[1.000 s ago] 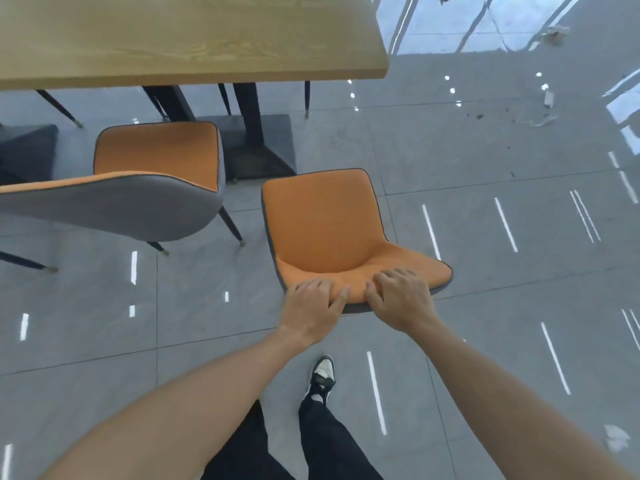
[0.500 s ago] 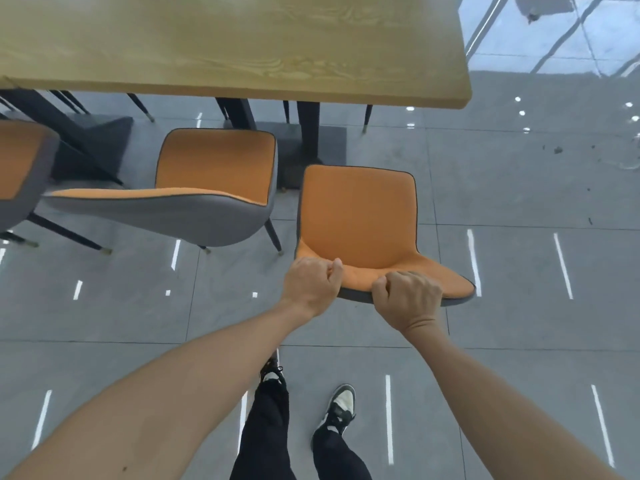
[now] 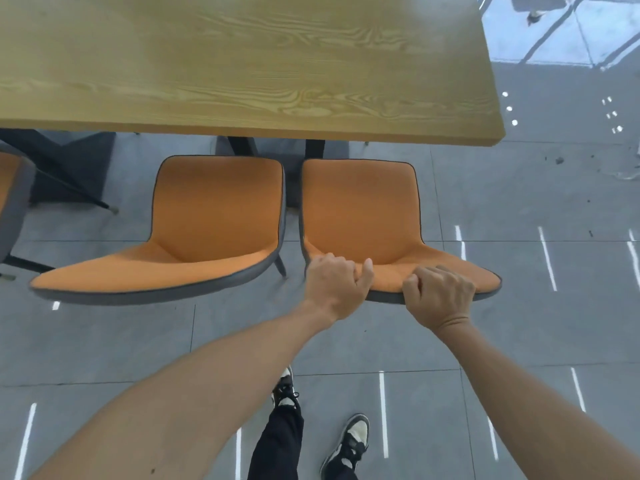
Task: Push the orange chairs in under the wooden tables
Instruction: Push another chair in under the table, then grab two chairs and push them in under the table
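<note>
1. Since a second ago the gripped chair (image 3: pixel 360 209) has travelled forward and squared up — it was angled and well short of the table (image 3: pixel 242 64), and its front edge now sits just below the table's near edge, in line with the neighbouring chair (image 3: pixel 218 216).

2. Nearest the camera, two dark-trousered legs and a pair of pale trainers (image 3: pixel 346 441) stand on the grey tiled floor (image 3: pixel 104 341), one foot ahead of the other, which reads as a mid-step push.

3. Both bare forearms reach out to the chair's backrest top. The left hand (image 3: pixel 334 289) is curled closed over the rim, thumb on the orange face; the right hand (image 3: pixel 440 296) is likewise clenched on the rim just beside it — both have hold of the same chair and nothing else.

4. Beyond the hands, the orange seat lies almost wholly outside the table's edge, so I judge this chair only at the threshold, not yet tucked under.

5. To the left, the neighbouring chair sits at about the same depth, just beside the gripped one, and a third chair (image 3: pixel 12 202) shows at the frame edge; both likely need pushing too.

6. Farthest, dark table legs (image 3: pixel 313 148) stand behind the seats; the chair must clear them.
</note>
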Action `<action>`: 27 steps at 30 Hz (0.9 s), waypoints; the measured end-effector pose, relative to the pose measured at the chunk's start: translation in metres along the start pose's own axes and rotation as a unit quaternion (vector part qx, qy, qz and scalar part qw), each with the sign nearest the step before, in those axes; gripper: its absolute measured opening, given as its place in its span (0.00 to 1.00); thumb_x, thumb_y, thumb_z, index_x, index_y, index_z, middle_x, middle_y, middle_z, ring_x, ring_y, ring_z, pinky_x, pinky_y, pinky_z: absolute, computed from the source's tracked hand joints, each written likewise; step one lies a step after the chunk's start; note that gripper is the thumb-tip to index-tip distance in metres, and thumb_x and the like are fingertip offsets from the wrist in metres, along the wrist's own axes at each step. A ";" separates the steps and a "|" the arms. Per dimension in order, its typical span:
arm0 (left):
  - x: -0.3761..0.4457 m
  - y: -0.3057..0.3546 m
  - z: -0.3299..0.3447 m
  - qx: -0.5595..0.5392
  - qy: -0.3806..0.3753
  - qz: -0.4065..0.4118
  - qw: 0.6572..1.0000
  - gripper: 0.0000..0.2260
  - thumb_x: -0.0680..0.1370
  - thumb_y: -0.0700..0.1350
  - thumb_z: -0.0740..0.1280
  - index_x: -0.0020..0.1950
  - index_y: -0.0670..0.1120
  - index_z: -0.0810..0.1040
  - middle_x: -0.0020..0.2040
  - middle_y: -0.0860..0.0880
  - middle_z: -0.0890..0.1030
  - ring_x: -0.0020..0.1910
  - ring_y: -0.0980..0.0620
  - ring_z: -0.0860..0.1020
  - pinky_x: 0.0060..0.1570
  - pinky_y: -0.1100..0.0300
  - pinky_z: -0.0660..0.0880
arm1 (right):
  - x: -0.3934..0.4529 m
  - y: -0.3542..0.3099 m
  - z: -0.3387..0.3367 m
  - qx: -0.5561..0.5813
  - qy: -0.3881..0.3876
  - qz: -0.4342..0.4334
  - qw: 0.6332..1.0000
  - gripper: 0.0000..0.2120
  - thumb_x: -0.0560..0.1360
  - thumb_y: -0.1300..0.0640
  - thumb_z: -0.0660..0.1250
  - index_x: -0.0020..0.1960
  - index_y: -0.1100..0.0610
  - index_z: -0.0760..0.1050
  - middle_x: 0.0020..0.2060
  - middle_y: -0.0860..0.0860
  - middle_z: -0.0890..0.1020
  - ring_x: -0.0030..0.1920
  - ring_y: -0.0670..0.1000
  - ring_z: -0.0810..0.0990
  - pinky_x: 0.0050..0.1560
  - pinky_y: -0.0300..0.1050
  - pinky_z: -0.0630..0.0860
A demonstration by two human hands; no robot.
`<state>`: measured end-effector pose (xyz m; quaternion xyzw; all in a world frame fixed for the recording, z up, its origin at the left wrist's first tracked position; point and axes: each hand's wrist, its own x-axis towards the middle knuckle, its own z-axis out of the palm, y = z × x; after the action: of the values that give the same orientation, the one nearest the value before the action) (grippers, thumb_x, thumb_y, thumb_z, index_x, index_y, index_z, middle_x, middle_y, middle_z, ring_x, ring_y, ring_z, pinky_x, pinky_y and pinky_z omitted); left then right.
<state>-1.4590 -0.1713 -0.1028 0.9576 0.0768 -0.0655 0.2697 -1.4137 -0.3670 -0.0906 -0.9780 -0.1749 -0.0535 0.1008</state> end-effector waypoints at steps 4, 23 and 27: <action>-0.005 0.008 0.012 0.033 -0.043 -0.016 0.998 0.27 0.82 0.61 0.51 0.37 0.46 0.78 0.39 0.50 0.80 0.44 0.49 0.75 0.52 0.49 0.69 | -0.007 0.015 0.004 -0.019 0.007 0.000 1.000 0.16 0.70 0.56 0.57 0.24 0.56 0.66 0.20 0.49 0.67 0.24 0.53 0.66 0.26 0.41 0.57; -0.067 -0.151 -0.135 0.227 -0.105 -0.074 0.965 0.33 0.70 0.70 0.66 0.69 0.52 0.72 0.59 0.51 0.79 0.57 0.48 0.78 0.57 0.49 0.73 | -0.005 -0.064 -0.014 -0.047 -0.260 -0.167 0.950 0.38 0.71 0.30 0.66 0.71 0.54 0.69 0.62 0.50 0.80 0.59 0.56 0.79 0.62 0.54 0.73; -0.064 -0.174 -0.145 0.254 -0.138 -0.063 0.955 0.22 0.74 0.48 0.69 0.68 0.53 0.71 0.58 0.51 0.79 0.55 0.47 0.80 0.53 0.48 0.76 | 0.012 -0.100 0.003 -0.073 -0.293 -0.101 0.948 0.14 0.72 0.50 0.64 0.56 0.53 0.73 0.45 0.50 0.81 0.45 0.57 0.80 0.43 0.52 0.77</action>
<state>-1.5410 0.0441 -0.0579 0.9694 0.0799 -0.2311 0.0207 -1.4373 -0.2703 -0.0741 -0.9326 -0.2898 0.2128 -0.0329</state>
